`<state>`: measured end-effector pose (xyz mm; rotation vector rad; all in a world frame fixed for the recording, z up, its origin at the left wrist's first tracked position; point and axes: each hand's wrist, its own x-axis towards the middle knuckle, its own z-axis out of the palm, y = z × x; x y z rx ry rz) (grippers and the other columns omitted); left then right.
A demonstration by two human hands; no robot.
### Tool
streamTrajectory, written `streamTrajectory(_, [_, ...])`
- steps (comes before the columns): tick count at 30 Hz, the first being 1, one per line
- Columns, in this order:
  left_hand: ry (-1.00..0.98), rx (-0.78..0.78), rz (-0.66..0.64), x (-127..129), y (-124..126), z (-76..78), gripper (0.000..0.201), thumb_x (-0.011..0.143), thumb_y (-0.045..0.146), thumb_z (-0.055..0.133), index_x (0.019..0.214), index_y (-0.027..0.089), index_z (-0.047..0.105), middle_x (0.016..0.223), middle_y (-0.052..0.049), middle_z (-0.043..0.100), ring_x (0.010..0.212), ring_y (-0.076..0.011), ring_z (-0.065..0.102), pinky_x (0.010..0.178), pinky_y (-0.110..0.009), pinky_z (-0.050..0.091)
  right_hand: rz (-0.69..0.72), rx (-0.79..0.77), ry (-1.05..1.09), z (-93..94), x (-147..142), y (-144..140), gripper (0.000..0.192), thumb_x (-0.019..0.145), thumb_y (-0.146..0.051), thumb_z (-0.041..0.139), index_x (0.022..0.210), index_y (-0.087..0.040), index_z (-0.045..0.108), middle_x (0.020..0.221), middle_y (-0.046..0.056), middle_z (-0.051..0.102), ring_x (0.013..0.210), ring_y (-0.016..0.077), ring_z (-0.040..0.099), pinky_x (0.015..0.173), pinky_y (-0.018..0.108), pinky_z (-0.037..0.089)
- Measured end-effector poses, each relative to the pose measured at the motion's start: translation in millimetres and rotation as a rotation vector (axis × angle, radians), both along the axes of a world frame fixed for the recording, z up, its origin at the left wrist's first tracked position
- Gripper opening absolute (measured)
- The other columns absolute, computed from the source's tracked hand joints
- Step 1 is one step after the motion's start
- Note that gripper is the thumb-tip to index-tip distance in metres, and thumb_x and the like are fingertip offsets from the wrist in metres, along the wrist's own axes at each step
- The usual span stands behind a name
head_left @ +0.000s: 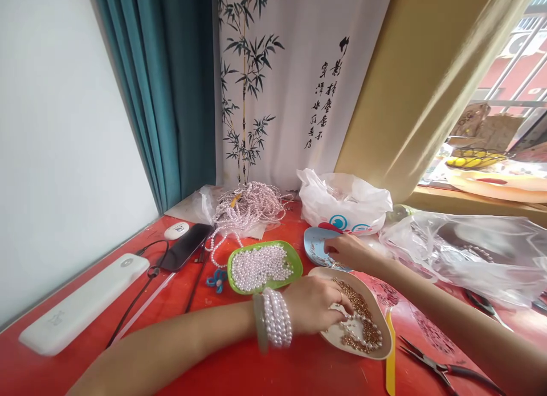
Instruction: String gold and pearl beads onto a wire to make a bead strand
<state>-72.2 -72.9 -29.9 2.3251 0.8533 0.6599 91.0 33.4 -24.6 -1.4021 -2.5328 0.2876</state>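
The left hand (314,305) rests over the near rim of a beige dish (380,350) of small gold beads (363,322), fingers curled down into them as if picking — whether they have pinched one I cannot tell. The right hand (346,250) reaches across to a small blue dish (314,242) just behind, fingertips bent onto its edge; whether anything is caught between them is too small to make out.

By my judgement this is the sorting or picking stage: beads gathered from 2 dishes at once. The next move calls for a fine pinch and a clean lift, not a sweep.

Room is tight. A green tray of pearls (265,266) sits just left of the beige dish, a white plastic bag (344,205) crowds behind the blue one, and pliers (431,362) lie just right, near the table's front edge — the open red tabletop (205,316) is to the left.
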Motion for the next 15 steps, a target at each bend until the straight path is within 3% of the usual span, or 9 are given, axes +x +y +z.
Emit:
streamTrajectory(1, [0.012,-0.007,0.016,-9.0,2.2,3.4,0.018,0.073,0.021,0.053,0.084,0.021,0.068,0.091,-0.003,0.067,0.084,-0.0169,0.058,0.075,-0.023,0.040,-0.004,-0.004,0.017,0.5,0.2,-1.6,0.016,0.061,-0.009,0.047,0.055,-0.018,0.059,0.050,0.001,0.056,0.046,0.0108,0.044,0.047,0.025,0.027])
streamTrajectory(4, [0.056,-0.049,0.245,-42.0,14.1,8.8,0.018,0.073,0.024,0.052,0.082,0.021,0.068,0.079,-0.002,0.068,0.069,-0.0161,0.060,0.067,-0.024,0.041,-0.020,-0.010,0.051,4.7,0.7,-9.4,0.013,0.065,-0.016,0.047,0.056,-0.019,0.057,0.051,0.000,0.057,0.047,0.0122,0.046,0.047,0.025,0.029])
streamTrajectory(8, [0.178,0.017,0.538,-83.3,34.9,1.1,0.014,0.069,0.025,0.055,0.075,0.024,0.067,0.078,-0.001,0.068,0.074,-0.0179,0.059,0.069,-0.026,0.040,-0.068,-0.018,0.156,9.4,1.3,-24.5,0.012,0.067,-0.021,0.047,0.062,-0.020,0.058,0.061,0.000,0.062,0.056,0.0147,0.053,0.052,0.026,0.036])
streamTrajectory(11, [0.225,0.030,0.597,-97.5,44.4,-9.4,0.011,0.066,0.021,0.056,0.069,0.021,0.067,0.077,-0.002,0.067,0.076,-0.0187,0.058,0.071,-0.028,0.039,-0.097,-0.044,0.234,8.7,1.3,-37.3,0.012,0.069,-0.023,0.048,0.064,-0.019,0.058,0.065,0.001,0.064,0.061,0.0153,0.056,0.058,0.026,0.041])
streamTrajectory(15, [0.265,0.035,0.614,-96.6,46.6,-17.2,0.010,0.065,0.021,0.056,0.067,0.020,0.066,0.076,-0.003,0.066,0.074,-0.0192,0.057,0.069,-0.029,0.039,-0.145,-0.077,0.314,5.6,4.1,-55.0,0.013,0.071,-0.027,0.049,0.067,-0.019,0.058,0.068,0.001,0.065,0.064,0.0152,0.058,0.061,0.026,0.044])
